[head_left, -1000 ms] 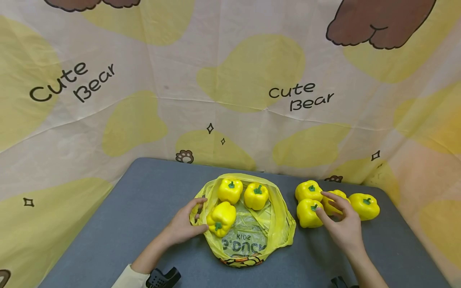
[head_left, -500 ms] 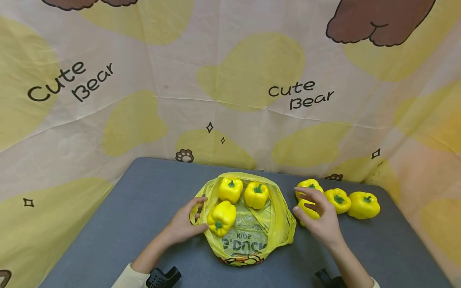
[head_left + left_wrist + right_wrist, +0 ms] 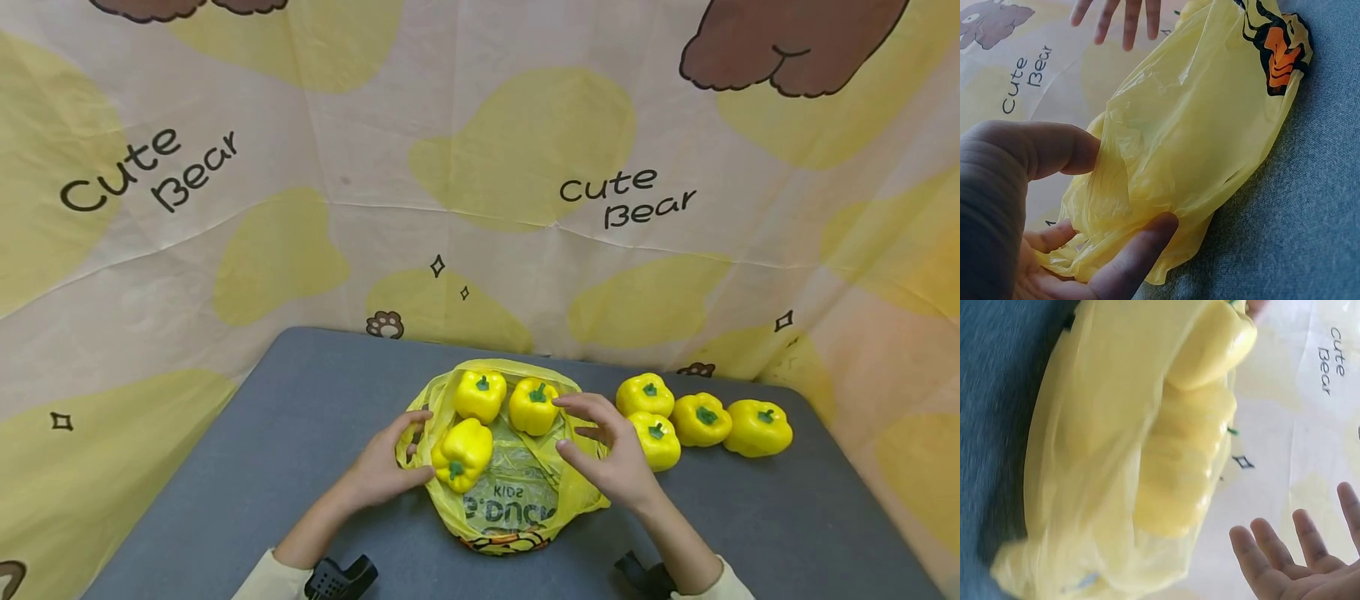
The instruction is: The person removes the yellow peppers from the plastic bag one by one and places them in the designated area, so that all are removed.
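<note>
A yellow plastic bag point(image 3: 585, 492) lies mouth-up on the grey table, with three yellow bell peppers inside, one of them the front-left pepper point(image 3: 467, 450). My left hand point(image 3: 386, 467) holds the bag's left rim; in the left wrist view its thumb and fingers point(image 3: 1141, 253) grip the thin plastic. Over the bag's right side is my right hand point(image 3: 615, 458), holding nothing, its index fingertip overlapping the back-right pepper point(image 3: 531, 408) in the head view. Spread, straight fingers point(image 3: 1310, 540) show in the right wrist view, beside the bag.
Several more yellow peppers, one of them the far-right pepper point(image 3: 759, 429), stand together on the table point(image 3: 330, 375) right of the bag. A printed cloth point(image 3: 510, 167) hangs behind the table's back edge. Each wrist carries a black camera mount, such as the left mount point(image 3: 341, 579).
My right hand has moved left, from the group of peppers on the right to over the bag's right side. My left hand and the bagged peppers have stayed in place.
</note>
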